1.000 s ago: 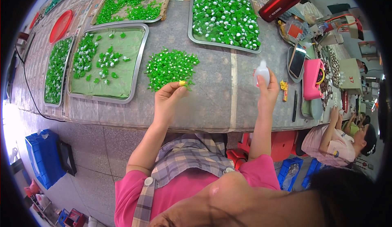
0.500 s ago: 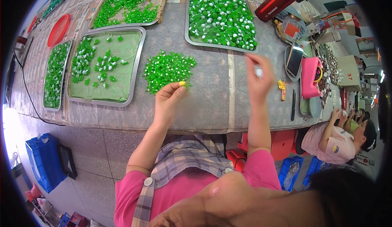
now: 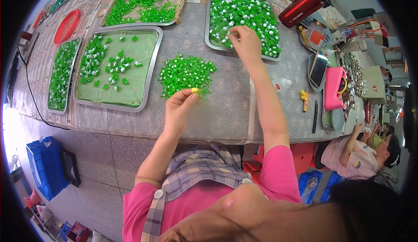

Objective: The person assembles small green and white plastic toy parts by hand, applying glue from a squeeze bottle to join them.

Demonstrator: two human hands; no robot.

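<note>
- Green beads lie in a loose pile [image 3: 185, 73] on the grey desk [image 3: 226, 111], at the centre of the frame.
- Left hand [image 3: 179, 107] sits at the pile's lower edge, thumb and forefinger pinched together on a small piece (a yellow cover caps one fingertip).
- Right hand [image 3: 244, 44] reaches to the upper middle, fingers pinching among the green and white pieces in a metal tray [image 3: 212, 41].
- Another tray [image 3: 148, 74], lined in green, holds sorted clusters left of the pile.
- Red flask [image 3: 305, 6] lies at upper right; a pink case [image 3: 334, 87] sits right of the forearm.
</note>
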